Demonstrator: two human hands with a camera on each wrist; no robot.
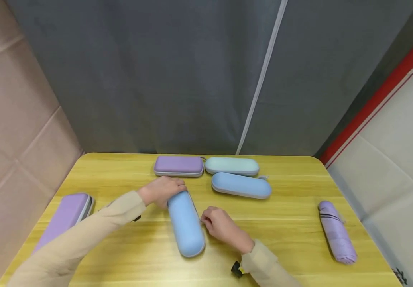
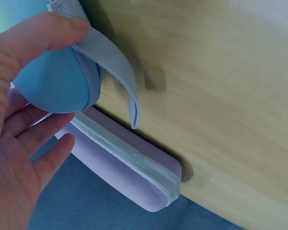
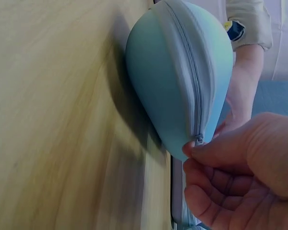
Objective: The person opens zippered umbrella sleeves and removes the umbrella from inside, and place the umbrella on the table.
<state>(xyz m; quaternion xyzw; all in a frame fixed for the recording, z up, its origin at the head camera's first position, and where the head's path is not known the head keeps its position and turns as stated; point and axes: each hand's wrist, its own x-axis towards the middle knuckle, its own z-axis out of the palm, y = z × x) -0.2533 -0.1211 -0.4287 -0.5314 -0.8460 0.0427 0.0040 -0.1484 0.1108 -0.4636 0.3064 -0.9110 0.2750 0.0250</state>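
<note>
A light blue zippered hard case [image 1: 186, 225] lies lengthwise at the middle of the wooden table. My left hand [image 1: 163, 190] grips its far end. In the left wrist view the thumb presses on a grey strap [image 2: 113, 60] at that end, with the fingertips against the case's rounded side. On the case's right side, my right hand [image 1: 224, 227] pinches the small zipper slider [image 3: 199, 140] between thumb and forefinger, the other fingers curled in. The zipper line above the slider looks closed in the right wrist view.
Behind are a purple case [image 1: 179, 166], a mint case [image 1: 232, 165] and another blue case [image 1: 241, 185]. A larger lilac case [image 1: 63, 215] lies at the left edge, partly behind the left sleeve. A folded lilac umbrella [image 1: 337, 233] lies at right. A grey curtain [image 1: 156, 79] hangs behind the table.
</note>
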